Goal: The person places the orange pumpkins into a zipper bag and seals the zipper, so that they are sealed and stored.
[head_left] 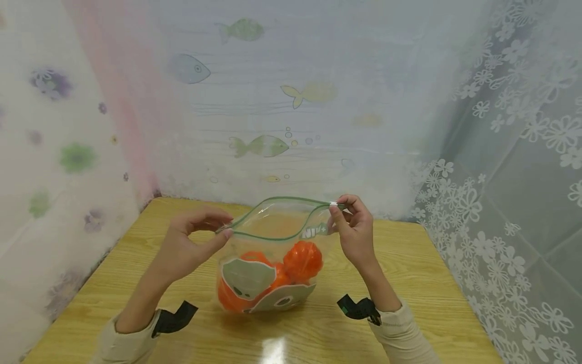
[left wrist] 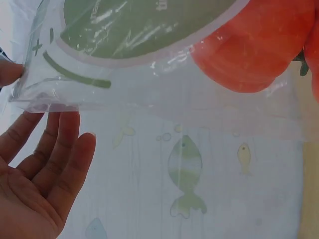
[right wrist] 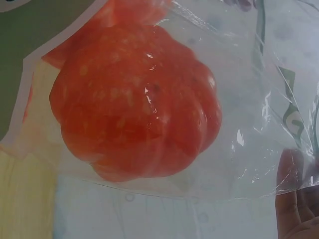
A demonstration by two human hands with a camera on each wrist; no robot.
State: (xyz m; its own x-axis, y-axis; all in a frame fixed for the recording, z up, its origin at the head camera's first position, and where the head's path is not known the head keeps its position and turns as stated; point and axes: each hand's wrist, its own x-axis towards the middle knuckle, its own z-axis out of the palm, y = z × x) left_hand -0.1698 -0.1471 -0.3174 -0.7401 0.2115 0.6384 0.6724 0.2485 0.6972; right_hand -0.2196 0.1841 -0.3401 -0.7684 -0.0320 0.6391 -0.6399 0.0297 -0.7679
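Note:
A clear zip bag [head_left: 268, 245] with a green zip strip and green-grey printed patches stands on the table, its mouth spread apart. Inside lie several orange-red, ribbed pumpkin-like pieces [head_left: 302, 260]; one shows large through the film in the right wrist view [right wrist: 139, 104]. My left hand [head_left: 188, 242] pinches the left end of the bag's mouth between thumb and fingers, as the left wrist view shows too [left wrist: 45, 169]. At the other end, my right hand [head_left: 354, 227] pinches the mouth's right corner beside a white slider [head_left: 334, 203].
The bag stands on a wood-grain table [head_left: 391, 283]. A pale curtain with printed fish [head_left: 259, 146] hangs behind it. Flowered sheets close in the left side [head_left: 77, 156] and the right side [head_left: 514, 202]. Black straps [head_left: 175, 318] sit at both wrists.

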